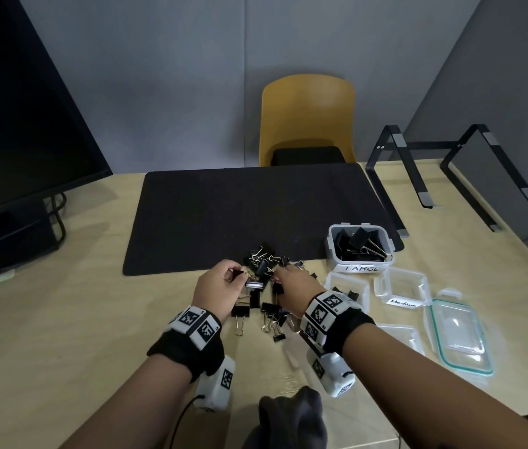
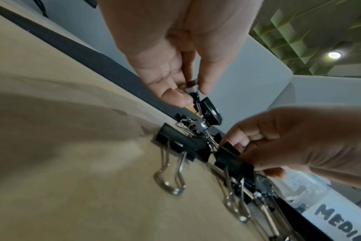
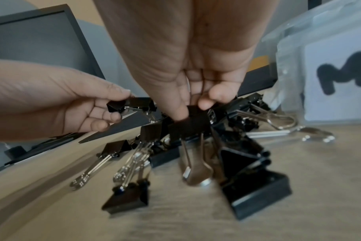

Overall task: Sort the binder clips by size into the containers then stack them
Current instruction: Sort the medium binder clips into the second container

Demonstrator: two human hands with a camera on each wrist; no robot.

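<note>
A heap of black binder clips [image 1: 264, 286] lies on the wooden table at the front edge of the black mat. My left hand [image 1: 223, 280] pinches a small clip [image 3: 132, 104] lifted just above the heap; the same clip [image 2: 208, 110] shows in the left wrist view. My right hand [image 1: 292, 283] pinches a medium clip [image 3: 188, 125] in the heap by its black body. The LARGE container [image 1: 358, 246] holds several big clips. A container beside my right wrist [image 1: 353, 285] holds a few small clips. The Medium container [image 1: 400, 286] looks empty.
Two clear lids [image 1: 460, 335] lie at the right near the table edge. A black laptop stand [image 1: 450, 170] stands at the back right, a monitor [image 1: 22, 124] at the left, a yellow chair [image 1: 308, 118] behind the table. A dark cloth [image 1: 292, 413] lies at the front edge.
</note>
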